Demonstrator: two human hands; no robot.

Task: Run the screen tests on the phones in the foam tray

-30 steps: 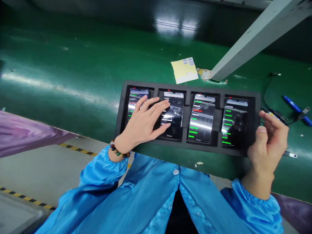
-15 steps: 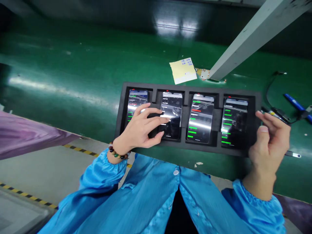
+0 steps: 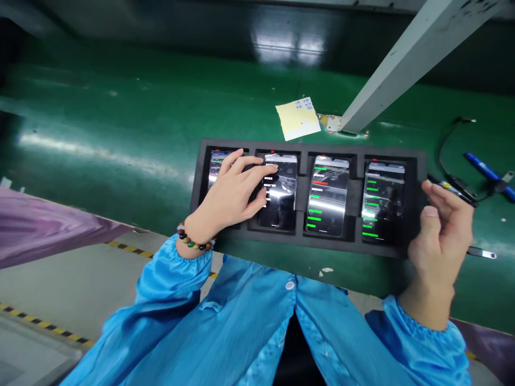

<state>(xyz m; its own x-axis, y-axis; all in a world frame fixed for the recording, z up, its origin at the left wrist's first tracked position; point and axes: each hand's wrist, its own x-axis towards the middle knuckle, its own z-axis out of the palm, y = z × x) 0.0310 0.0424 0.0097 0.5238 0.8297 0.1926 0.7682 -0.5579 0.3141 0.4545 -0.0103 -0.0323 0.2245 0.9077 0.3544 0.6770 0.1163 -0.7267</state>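
A black foam tray [image 3: 414,161] lies on the green belt and holds several lit phones side by side. My left hand [image 3: 229,195] rests over the leftmost phone [image 3: 215,161], fingers spread, with a fingertip on the upper screen of the second phone [image 3: 281,198]. The third phone [image 3: 326,195] and the fourth phone [image 3: 382,201] show green list lines. My right hand [image 3: 442,230] hovers at the tray's right end with fingers loosely curled and nothing seen in them.
A yellow sticky note [image 3: 298,118] lies beyond the tray. A grey metal bar [image 3: 402,59] slants down to a bracket near it. A black cable [image 3: 454,179] and a blue pen [image 3: 488,174] lie at the right. Purple cloth [image 3: 44,225] lies at the left.
My left hand's fingers have slid up the second phone's screen, from its middle to near its top. My right hand has stayed by the tray's right end.
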